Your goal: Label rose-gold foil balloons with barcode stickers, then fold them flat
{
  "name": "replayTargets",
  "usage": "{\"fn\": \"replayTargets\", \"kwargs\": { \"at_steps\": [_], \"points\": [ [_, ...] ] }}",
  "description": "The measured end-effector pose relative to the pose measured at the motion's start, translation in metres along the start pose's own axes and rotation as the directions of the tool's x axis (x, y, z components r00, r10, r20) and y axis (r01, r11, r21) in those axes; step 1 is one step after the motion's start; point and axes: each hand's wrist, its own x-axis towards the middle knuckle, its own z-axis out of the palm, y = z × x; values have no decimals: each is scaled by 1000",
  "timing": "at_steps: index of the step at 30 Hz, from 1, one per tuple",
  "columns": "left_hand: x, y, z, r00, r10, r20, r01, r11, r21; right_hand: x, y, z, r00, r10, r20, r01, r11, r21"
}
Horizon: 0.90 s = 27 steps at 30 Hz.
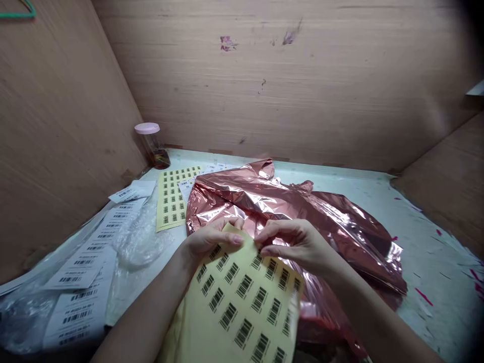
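Observation:
My left hand (pixel 212 238) holds the top edge of a yellow sheet of barcode stickers (pixel 242 297), thumb on its face. My right hand (pixel 295 242) pinches at the same top edge, fingertips close to the left thumb, seemingly on one sticker. The sheet tilts up toward me above a crumpled rose-gold foil balloon (pixel 287 206) that lies on the table behind and under both hands.
A second yellow sticker sheet (pixel 174 199) lies flat at the back left. White barcode labels (pixel 86 262) and clear plastic bags (pixel 141 237) cover the left side. A pink-lidded jar (pixel 153 146) stands in the corner. Wooden walls enclose the pale tabletop (pixel 423 237).

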Motion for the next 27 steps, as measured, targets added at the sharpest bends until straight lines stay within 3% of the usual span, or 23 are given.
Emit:
{"fn": "replayTargets", "kwargs": {
  "at_steps": [8,16,23,27],
  "points": [
    [2,-3,2,997,-58,53,58,998,-4,0,-1,0,979,-205,-2,196,939,-284],
    [3,-2,2,994,-96,59,96,995,2,-3,-7,-2,989,-142,33,144,915,-376],
    [4,-5,-2,991,-78,106,83,996,-44,-3,-1,-3,964,-265,25,247,853,-459],
    [4,-4,-7,994,-86,70,89,995,-43,-14,-7,3,966,-258,17,237,856,-459]
  ]
}}
